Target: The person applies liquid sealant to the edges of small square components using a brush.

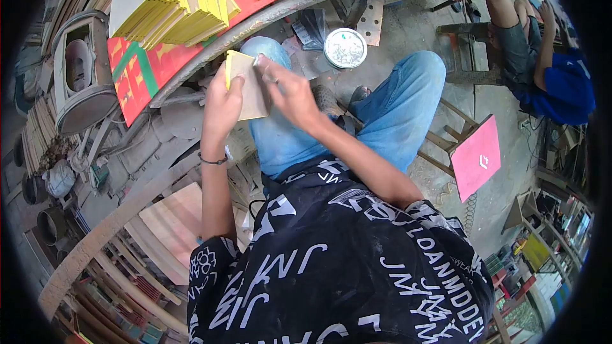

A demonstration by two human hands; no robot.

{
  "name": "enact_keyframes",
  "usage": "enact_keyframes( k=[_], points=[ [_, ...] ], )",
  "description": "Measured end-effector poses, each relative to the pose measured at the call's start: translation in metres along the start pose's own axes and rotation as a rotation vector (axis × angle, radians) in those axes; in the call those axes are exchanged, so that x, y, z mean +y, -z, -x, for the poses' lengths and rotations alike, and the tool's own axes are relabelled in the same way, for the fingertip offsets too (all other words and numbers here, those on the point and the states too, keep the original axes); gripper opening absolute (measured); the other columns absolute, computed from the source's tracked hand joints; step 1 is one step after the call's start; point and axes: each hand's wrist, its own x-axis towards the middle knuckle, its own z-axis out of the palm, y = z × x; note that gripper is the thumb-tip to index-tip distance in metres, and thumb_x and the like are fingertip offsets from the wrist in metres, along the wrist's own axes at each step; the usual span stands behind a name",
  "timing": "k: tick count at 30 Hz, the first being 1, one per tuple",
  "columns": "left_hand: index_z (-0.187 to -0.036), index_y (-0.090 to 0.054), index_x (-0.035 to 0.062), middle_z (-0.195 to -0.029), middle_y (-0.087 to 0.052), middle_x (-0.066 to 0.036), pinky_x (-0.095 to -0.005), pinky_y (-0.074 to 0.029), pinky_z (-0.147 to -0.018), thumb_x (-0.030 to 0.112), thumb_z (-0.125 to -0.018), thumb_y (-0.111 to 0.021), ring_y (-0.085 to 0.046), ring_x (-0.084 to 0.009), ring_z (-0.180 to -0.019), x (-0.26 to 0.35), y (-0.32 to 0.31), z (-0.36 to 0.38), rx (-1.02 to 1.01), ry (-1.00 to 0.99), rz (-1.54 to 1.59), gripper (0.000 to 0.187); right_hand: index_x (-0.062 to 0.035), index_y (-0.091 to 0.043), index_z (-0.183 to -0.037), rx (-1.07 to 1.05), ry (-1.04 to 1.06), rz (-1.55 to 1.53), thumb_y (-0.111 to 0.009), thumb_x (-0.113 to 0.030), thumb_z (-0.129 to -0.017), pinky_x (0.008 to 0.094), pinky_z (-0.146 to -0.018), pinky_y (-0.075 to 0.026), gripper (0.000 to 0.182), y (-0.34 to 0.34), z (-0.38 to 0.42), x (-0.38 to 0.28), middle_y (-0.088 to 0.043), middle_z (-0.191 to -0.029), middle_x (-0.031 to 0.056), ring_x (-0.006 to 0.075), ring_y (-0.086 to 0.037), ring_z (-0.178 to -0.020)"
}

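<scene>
My left hand [220, 105] grips a thin wooden panel [254, 97] with a yellow edge, thumb on its face and fingers behind. The panel is held tilted above my left knee. My right hand [293, 92] is curled closed at the panel's upper right edge. Something small and pale shows at its fingertips, too small to name. Beyond my hands, several stacked yellow-edged panels [167, 9] stand on a bench covered in red and green [132, 99].
A white bucket [345, 49] with whitish contents stands on the floor ahead. To my right is a stool with a pink top [477, 158]. Another person in a blue shirt [567, 92] sits at the far right. A curved wooden rail [95, 258] runs along my left.
</scene>
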Motion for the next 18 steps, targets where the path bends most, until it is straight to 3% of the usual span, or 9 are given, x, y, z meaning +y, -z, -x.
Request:
enact_keyframes(
  k=[2, 4, 7, 12, 14, 18],
  points=[
    [-0.116, -0.051, -0.0044, -0.1, -0.063, -0.016, -0.0338, -0.046, -0.082, 0.007, -0.088, -0.043, -0.06, -0.0223, -0.09, -0.001, -0.003, -0.001, -0.003, -0.043, -0.06, 0.031, 0.0062, -0.049, -0.122, -0.005, 0.063, -0.036, -0.05, 0.011, -0.077, 0.0397, -0.103, -0.037, 0.046, -0.01, 0.013, -0.003, -0.046, -0.129, 0.0276, 0.0363, -0.043, -0.124],
    [-0.113, -0.052, -0.0052, -0.097, -0.063, -0.021, -0.0373, -0.046, -0.081, 0.009, -0.086, -0.044, -0.062, -0.0301, -0.089, 0.001, -0.006, -0.003, 0.021, -0.073, -0.167, 0.031, 0.0059, -0.047, -0.124, 0.022, 0.063, -0.017, -0.049, 0.012, -0.077, 0.0397, -0.104, -0.037, 0.048, -0.015, 0.016, 0.0, -0.045, -0.129, 0.0278, 0.0366, -0.042, -0.124],
    [-0.112, -0.053, -0.0048, -0.095, -0.063, -0.023, -0.0397, -0.046, -0.08, 0.01, -0.086, -0.044, -0.062, -0.0341, -0.09, 0.015, -0.008, -0.002, 0.031, -0.033, -0.206, 0.031, 0.0058, -0.046, -0.125, 0.058, 0.045, -0.014, -0.046, 0.014, -0.076, 0.0398, -0.105, -0.036, 0.049, -0.024, 0.017, 0.002, -0.045, -0.13, 0.0283, 0.0371, -0.042, -0.124],
    [-0.11, -0.054, -0.0039, -0.097, -0.062, -0.024, -0.0409, -0.046, -0.08, 0.01, -0.085, -0.042, -0.062, -0.0368, -0.09, 0.021, -0.016, -0.003, 0.076, -0.049, -0.329, 0.031, 0.0061, -0.045, -0.125, 0.071, -0.012, -0.106, -0.044, 0.014, -0.078, 0.0399, -0.105, -0.035, 0.048, -0.021, 0.0, 0.004, -0.044, -0.13, 0.0293, 0.0379, -0.042, -0.124],
    [-0.11, -0.054, -0.0037, -0.097, -0.063, -0.024, -0.0409, -0.046, -0.08, 0.01, -0.085, -0.042, -0.062, -0.0367, -0.091, 0.02, -0.019, -0.004, 0.091, -0.05, -0.379, 0.031, 0.0062, -0.045, -0.126, 0.002, -0.179, -0.188, -0.043, 0.013, -0.079, 0.0395, -0.105, -0.034, 0.047, -0.016, -0.007, 0.004, -0.043, -0.13, 0.0295, 0.0381, -0.042, -0.124],
    [-0.11, -0.053, -0.0042, -0.097, -0.062, -0.026, -0.0417, -0.046, -0.08, 0.01, -0.085, -0.042, -0.061, -0.0386, -0.092, 0.015, -0.013, -0.01, 0.041, -0.049, -0.238, 0.031, 0.007, -0.042, -0.128, 0.077, -0.068, -0.165, -0.042, 0.014, -0.078, 0.0395, -0.107, -0.032, 0.05, -0.022, 0.021, -0.016, -0.041, -0.133, 0.0289, 0.0376, -0.039, -0.126]
  ],
)
